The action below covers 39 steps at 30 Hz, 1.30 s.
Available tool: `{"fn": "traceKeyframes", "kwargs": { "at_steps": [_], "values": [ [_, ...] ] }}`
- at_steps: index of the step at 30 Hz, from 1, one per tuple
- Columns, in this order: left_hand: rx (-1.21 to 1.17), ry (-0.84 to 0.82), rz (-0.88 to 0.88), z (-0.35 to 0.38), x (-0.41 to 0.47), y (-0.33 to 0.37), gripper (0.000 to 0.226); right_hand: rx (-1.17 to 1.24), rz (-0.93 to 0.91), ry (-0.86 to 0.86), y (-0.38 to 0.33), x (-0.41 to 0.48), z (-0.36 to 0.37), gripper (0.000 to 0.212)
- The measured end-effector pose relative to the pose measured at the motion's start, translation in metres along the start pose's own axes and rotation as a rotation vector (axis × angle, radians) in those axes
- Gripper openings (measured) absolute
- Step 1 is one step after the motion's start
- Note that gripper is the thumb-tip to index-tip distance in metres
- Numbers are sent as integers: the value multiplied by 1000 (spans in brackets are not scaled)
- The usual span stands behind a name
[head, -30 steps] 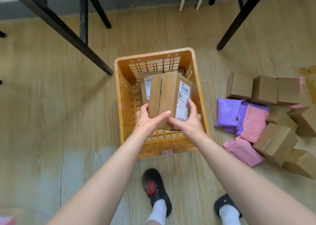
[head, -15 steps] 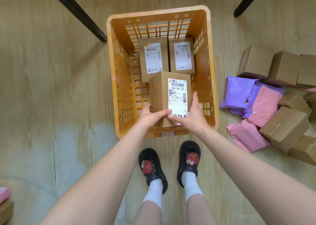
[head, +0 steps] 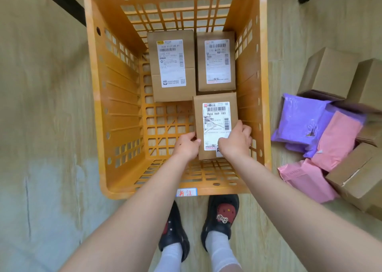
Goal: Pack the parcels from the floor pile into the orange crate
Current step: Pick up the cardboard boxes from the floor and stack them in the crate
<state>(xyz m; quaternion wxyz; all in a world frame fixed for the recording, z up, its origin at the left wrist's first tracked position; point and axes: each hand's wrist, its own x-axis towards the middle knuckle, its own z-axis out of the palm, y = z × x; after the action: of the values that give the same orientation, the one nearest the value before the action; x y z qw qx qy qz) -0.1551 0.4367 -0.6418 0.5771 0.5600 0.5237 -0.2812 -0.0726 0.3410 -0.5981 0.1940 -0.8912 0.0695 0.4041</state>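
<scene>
I am looking down at a wood-look floor [head: 41, 106] that is going grey near me. A black leg [head: 62, 4] is crossing the top left corner. The crate [head: 97, 106] is sitting on the floor, just past two black shoes [head: 221, 216].

The box [head: 215, 97] is lying flat, low in the crate's near right part, just in front of the back boxes [head: 171, 64]. The left hand [head: 186, 145] is curling round its left edge. The right hand [head: 235, 141] is gripping its near right corner.

Its label [head: 216, 118] is showing "980X H69 183". A blue sticker [head: 186, 192] on the crate's rim is showing red writing I cannot read.

The right hand is hiding the label's bottom corner. The pile [head: 337, 139] of brown boxes and purple and pink bags is lying to the right, and the edge is cutting it off.
</scene>
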Motion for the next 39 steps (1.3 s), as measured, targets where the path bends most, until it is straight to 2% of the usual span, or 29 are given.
{"fn": "traceKeyframes", "kwargs": {
  "at_steps": [5,9,14,20,22,25,30,32,35,39],
  "values": [
    [16,28,-8,13,10,2,38,-19,11,-18,10,18,11,76],
    [88,-24,-23,16,20,7,36,6,-19,-6,14,23,20,78],
    [215,-86,-55,5,28,23,36,-87,-110,11,17,19,34,83],
    [85,-65,-40,2,32,29,32,-293,-127,-23,11,15,35,88],
    [30,-73,-7,5,30,26,39,-325,-103,-27,10,13,35,91],
    [-76,-104,53,9,21,27,66,-309,-33,-72,9,10,35,89],
    [-55,-164,74,11,20,27,77,-219,-153,-95,-1,-2,37,80],
    [11,-120,83,9,14,34,72,-194,-199,-90,-6,-7,35,77],
    [116,64,151,4,-3,51,52,-167,-244,-55,-14,-13,26,73],
    [118,196,249,-2,-29,72,32,-104,-286,0,-29,-25,3,64]
  ]
}}
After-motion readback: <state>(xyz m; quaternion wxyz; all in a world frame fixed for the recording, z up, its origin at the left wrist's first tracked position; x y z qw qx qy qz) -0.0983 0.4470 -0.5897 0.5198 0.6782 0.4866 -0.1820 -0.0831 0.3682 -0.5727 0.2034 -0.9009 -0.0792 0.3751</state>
